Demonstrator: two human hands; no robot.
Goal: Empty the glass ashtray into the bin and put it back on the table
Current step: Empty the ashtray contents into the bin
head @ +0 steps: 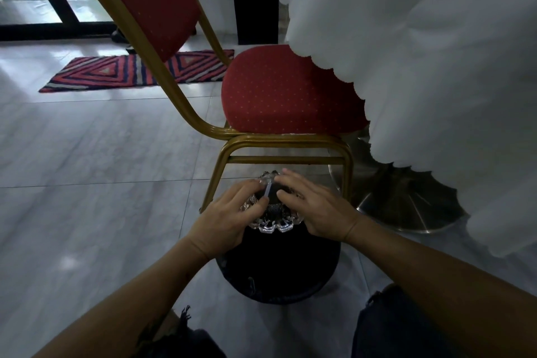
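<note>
The scalloped glass ashtray (274, 219) is held over the black round bin (279, 270) on the floor, its open side apparently facing down. My left hand (229, 218) grips its left rim and my right hand (313, 209) grips its right side. A thin white stick-like piece (268, 189) shows between my fingers near the top of the ashtray. The table (436, 67), under a white scalloped cloth, rises on the right.
A red chair with a gold frame (284, 151) stands right behind the bin. The table's steel base (404, 206) sits on the floor to the right. A striped rug (139, 70) lies farther back on the grey tiled floor. My knees show at the bottom.
</note>
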